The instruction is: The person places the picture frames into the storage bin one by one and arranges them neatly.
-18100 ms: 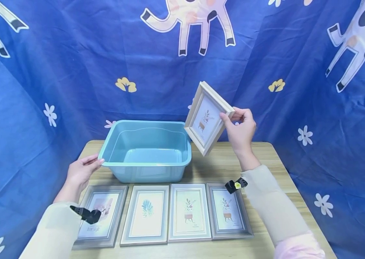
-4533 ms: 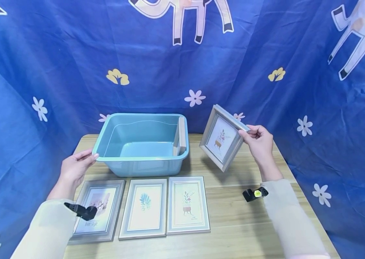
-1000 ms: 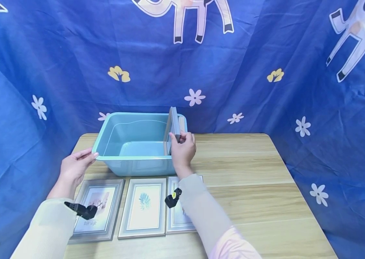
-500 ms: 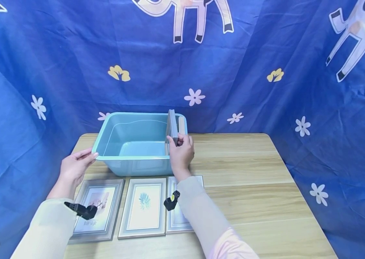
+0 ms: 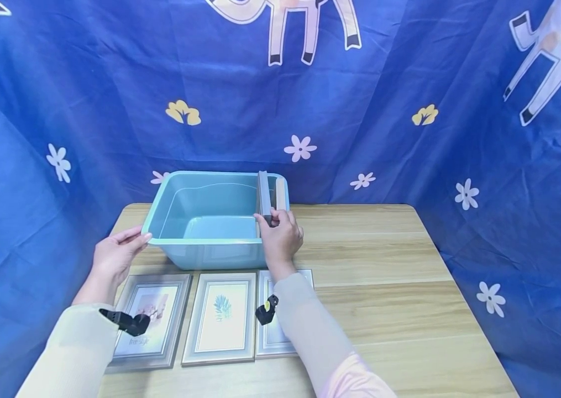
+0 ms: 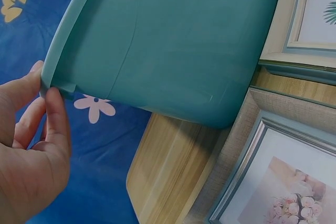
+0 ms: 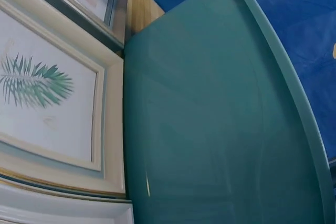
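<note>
A blue-green plastic basin [image 5: 210, 257] stands at the back left of the table. My left hand [image 5: 117, 257] pinches its rim at the front left corner, thumb and fingers on either side of the lip in the left wrist view. Inside the basin, near its right end, my right hand [image 5: 282, 237] grips the front edge of a grey picture frame [image 5: 263, 193] standing on its side. Between that frame and the basin's right wall stands a light wooden picture frame [image 5: 280, 192]. The right wrist view shows the basin's outer wall [image 7: 210, 108], with my right hand out of sight.
Three picture frames lie face up before the basin: a grey-brown one with a pink flower print [image 5: 148, 320], a pale one with a blue-green leaf [image 5: 220, 320], and a pale one [image 5: 270, 342] partly under my right sleeve. Blue printed cloth [image 5: 360, 110] surrounds the table [image 5: 384, 276].
The light wooden frame, earlier in my right hand, now stands in the basin. The rightmost grey frame left the table and came into the basin, sinking slightly lower over the last second.
</note>
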`<state>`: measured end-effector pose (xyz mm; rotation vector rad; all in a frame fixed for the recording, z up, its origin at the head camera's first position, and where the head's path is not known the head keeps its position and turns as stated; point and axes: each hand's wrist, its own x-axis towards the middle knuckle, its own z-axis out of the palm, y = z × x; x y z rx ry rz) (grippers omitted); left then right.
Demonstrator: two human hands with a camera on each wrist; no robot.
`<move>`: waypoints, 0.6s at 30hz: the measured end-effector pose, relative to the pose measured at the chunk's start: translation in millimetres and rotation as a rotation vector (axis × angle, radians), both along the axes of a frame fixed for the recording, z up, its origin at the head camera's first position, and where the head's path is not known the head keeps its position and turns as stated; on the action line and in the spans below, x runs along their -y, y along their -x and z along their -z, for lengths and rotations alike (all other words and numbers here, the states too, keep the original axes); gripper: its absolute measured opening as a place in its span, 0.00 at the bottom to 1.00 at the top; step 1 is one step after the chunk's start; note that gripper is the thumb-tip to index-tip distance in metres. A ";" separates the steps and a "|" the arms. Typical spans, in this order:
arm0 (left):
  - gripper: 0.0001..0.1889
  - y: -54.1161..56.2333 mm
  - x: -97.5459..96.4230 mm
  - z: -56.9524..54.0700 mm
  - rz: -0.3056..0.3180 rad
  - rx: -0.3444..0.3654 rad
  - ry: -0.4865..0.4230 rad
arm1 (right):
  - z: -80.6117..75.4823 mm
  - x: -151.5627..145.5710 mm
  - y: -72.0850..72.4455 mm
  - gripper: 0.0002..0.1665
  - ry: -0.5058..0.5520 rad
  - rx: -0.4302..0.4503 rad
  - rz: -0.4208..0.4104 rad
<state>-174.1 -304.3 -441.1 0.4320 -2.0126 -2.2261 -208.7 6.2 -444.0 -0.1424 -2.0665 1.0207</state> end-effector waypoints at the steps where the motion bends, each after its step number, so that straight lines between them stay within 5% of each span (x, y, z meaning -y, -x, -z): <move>1: 0.40 0.5 -0.2 0.2 0.000 0.000 -0.002 | 1.1 -1.0 0.1 0.21 -0.013 -0.001 -0.003; 18: 0.38 2.3 0.1 1.8 0.001 -0.015 -0.035 | 11.4 -8.8 -0.6 0.23 -0.001 0.009 -0.019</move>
